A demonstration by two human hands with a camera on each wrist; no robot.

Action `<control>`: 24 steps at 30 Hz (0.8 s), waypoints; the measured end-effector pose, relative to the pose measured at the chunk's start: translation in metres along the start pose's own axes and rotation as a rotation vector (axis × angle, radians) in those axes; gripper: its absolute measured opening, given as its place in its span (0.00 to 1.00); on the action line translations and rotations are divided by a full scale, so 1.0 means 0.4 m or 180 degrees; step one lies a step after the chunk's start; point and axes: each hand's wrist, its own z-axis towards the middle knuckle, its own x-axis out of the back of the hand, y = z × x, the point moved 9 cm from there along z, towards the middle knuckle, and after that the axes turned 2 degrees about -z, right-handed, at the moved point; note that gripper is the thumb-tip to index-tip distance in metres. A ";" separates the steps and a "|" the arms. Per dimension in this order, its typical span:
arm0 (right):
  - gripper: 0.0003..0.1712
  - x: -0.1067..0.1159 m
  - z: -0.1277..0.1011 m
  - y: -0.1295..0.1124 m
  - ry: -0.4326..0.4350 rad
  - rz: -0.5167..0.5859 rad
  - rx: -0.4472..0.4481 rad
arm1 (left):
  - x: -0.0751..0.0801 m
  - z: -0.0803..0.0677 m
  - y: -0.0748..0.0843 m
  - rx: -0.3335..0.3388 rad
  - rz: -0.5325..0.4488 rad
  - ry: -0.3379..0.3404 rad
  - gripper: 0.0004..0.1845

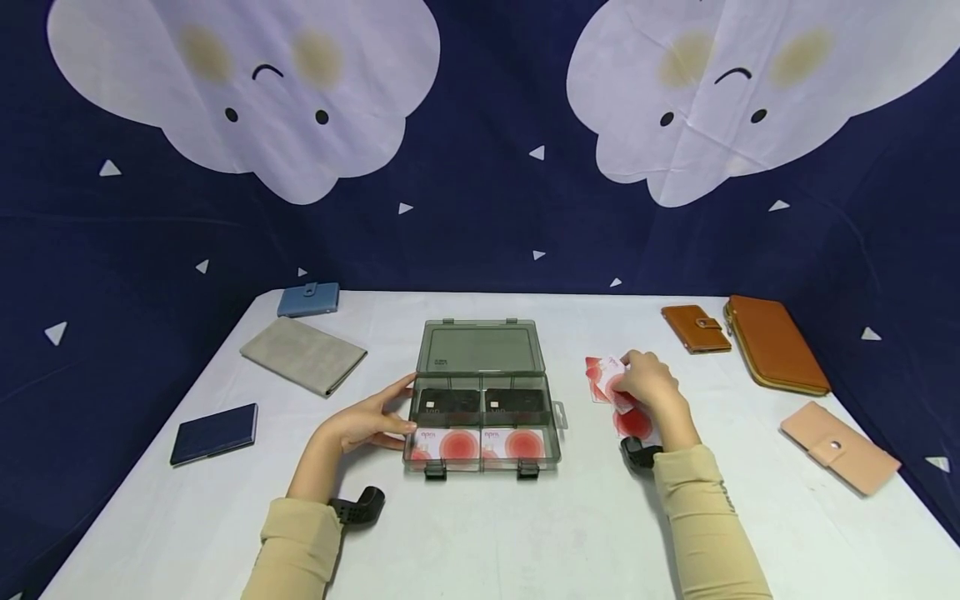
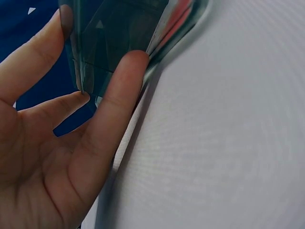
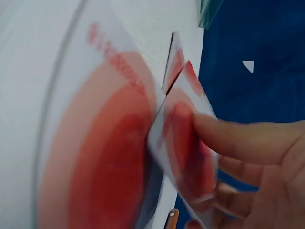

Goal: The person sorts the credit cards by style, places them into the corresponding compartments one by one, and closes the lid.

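A green see-through plastic box (image 1: 480, 350) stands with its lid raised at the back. Black cards (image 1: 448, 402) fill its two rear compartments, and white cards with red circles (image 1: 457, 447) its two front ones. My left hand (image 1: 367, 423) rests spread against the box's left side, fingertips on the wall (image 2: 114, 38). To the right of the box, my right hand (image 1: 651, 382) pinches a red-and-white card (image 3: 178, 138) between thumb and fingers. More such cards lie around it: one (image 1: 592, 372) on the left and one (image 1: 633, 423) nearer me, partly under the hand.
Left of the box lie a blue card holder (image 1: 309, 300), a grey wallet (image 1: 303, 356) and a navy wallet (image 1: 213, 434). At right are a small brown wallet (image 1: 693, 329), a larger brown zip wallet (image 1: 776, 343) and a pink wallet (image 1: 840, 447). Behind the white table (image 1: 487, 542) hangs a dark blue cloth (image 1: 480, 250).
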 end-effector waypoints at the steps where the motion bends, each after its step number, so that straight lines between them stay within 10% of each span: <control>1: 0.25 0.005 0.000 -0.005 0.0070 0.0090 0.0080 | 0.000 0.000 0.000 0.0003 -0.0005 -0.0004 0.49; 13: 0.16 0.049 -0.017 -0.100 0.0246 0.0969 0.0610 | 0.000 -0.002 0.001 0.0035 -0.0007 0.0013 0.49; 24: 0.14 0.010 -0.093 -0.270 -0.0434 0.1661 0.1297 | 0.001 -0.001 -0.003 0.0023 0.0017 0.0001 0.49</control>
